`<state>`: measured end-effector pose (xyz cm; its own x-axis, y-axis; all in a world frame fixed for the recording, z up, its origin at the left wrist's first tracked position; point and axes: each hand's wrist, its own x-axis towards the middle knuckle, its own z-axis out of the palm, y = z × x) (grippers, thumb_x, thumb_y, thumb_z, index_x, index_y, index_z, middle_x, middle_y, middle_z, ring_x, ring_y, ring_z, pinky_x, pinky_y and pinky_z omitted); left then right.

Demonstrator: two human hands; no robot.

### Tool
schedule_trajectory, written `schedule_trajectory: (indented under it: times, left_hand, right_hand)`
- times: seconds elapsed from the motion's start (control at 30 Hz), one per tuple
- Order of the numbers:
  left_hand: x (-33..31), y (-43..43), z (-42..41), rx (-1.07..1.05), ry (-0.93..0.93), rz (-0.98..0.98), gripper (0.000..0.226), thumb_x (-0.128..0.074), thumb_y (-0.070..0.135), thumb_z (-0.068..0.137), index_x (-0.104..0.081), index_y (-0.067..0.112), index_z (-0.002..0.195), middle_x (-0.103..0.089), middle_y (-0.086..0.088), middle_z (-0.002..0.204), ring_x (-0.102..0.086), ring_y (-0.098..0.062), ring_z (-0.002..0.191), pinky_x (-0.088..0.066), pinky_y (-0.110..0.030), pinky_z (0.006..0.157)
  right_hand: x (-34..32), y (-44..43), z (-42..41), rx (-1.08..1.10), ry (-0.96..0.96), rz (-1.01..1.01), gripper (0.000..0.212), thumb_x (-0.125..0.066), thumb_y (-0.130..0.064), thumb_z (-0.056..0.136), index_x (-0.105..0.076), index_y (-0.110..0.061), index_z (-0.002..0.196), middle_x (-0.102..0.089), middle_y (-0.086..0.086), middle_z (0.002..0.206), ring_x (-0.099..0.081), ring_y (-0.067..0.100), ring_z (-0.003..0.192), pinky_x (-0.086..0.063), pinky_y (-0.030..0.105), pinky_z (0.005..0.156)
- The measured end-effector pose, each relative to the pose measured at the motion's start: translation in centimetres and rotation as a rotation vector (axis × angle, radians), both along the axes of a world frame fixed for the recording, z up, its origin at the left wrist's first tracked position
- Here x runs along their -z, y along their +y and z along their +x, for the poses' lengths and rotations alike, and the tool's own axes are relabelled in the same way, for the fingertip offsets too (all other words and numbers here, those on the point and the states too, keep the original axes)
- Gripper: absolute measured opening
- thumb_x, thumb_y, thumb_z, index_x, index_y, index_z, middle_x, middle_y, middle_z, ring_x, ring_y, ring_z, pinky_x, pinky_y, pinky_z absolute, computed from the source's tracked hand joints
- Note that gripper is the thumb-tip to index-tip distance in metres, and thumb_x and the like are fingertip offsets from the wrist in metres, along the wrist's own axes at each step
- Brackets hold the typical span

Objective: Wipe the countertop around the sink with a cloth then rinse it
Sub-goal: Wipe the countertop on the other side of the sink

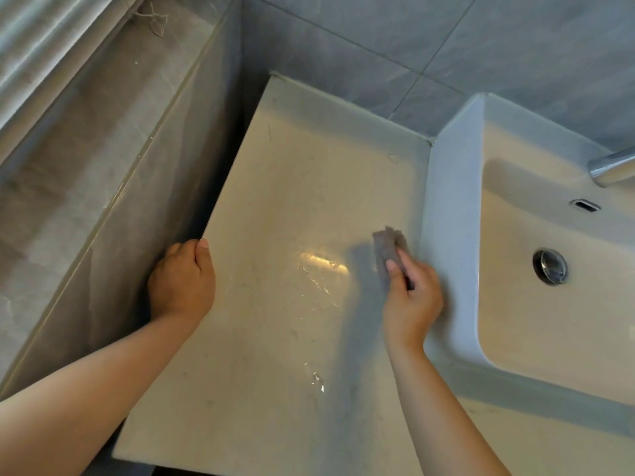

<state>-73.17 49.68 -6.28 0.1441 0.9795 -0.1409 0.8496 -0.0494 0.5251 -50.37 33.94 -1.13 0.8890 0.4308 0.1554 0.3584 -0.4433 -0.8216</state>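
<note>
A pale glossy countertop (292,187) lies left of a white raised sink (450,187). My right hand (410,300) grips a small grey cloth (388,243) and holds it against the counter close to the sink's left wall. The cloth looks blurred. My left hand (182,280) curls over the counter's left edge, thumb on top. Wet streaks (319,280) shine on the counter between my hands.
The sink basin has a metal drain plug (550,266), an overflow slot (585,205) and a chrome tap spout (613,166) at the right edge. Grey tiled walls (378,36) close the back. A grey stone ledge (86,149) runs along the left.
</note>
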Motion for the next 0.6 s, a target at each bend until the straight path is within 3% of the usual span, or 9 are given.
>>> schedule_trajectory:
  times: [0.1,0.27,0.47,0.6]
  left_hand:
    - [-0.1,0.1,0.0,0.001,0.005,-0.002,0.043,-0.028,0.030,0.102,-0.061,0.003,0.108,-0.058,-0.023,0.109,-0.055,-0.041,0.094,-0.044,-0.045,0.079]
    - [0.2,0.0,-0.1,0.005,-0.008,0.002,0.044,-0.027,0.031,0.102,-0.061,0.003,0.104,-0.059,-0.022,0.107,-0.055,-0.040,0.090,-0.039,-0.039,0.072]
    - [0.4,0.1,-0.1,0.001,-0.017,0.016,0.043,-0.028,0.031,0.102,-0.061,0.003,0.104,-0.059,-0.022,0.106,-0.055,-0.041,0.091,-0.043,-0.043,0.075]
    - [0.5,0.1,-0.1,0.001,-0.018,0.018,0.043,-0.028,0.032,0.102,-0.061,0.004,0.103,-0.059,-0.021,0.105,-0.056,-0.041,0.090,-0.043,-0.043,0.075]
  right_hand:
    - [1.5,1.5,1.9,0.081,-0.088,-0.083,0.025,-0.064,-0.010,0.087,-0.069,-0.009,0.112,-0.061,0.007,0.096,-0.055,0.016,0.088,-0.035,0.003,0.078]
    - [3.8,2.6,1.8,0.182,-0.100,-0.146,0.027,-0.060,-0.008,0.090,-0.066,-0.007,0.117,-0.061,0.011,0.103,-0.056,0.025,0.100,-0.033,0.014,0.087]
    - [4.4,0.8,1.3,0.057,-0.111,-0.139,0.028,-0.062,-0.009,0.088,-0.066,-0.008,0.116,-0.055,0.000,0.093,-0.055,0.022,0.090,-0.034,0.006,0.080]
    - [4.6,-0.5,-1.7,-0.039,-0.147,-0.139,0.027,-0.062,-0.012,0.088,-0.068,-0.012,0.114,-0.056,-0.003,0.094,-0.055,0.020,0.086,-0.037,0.008,0.079]
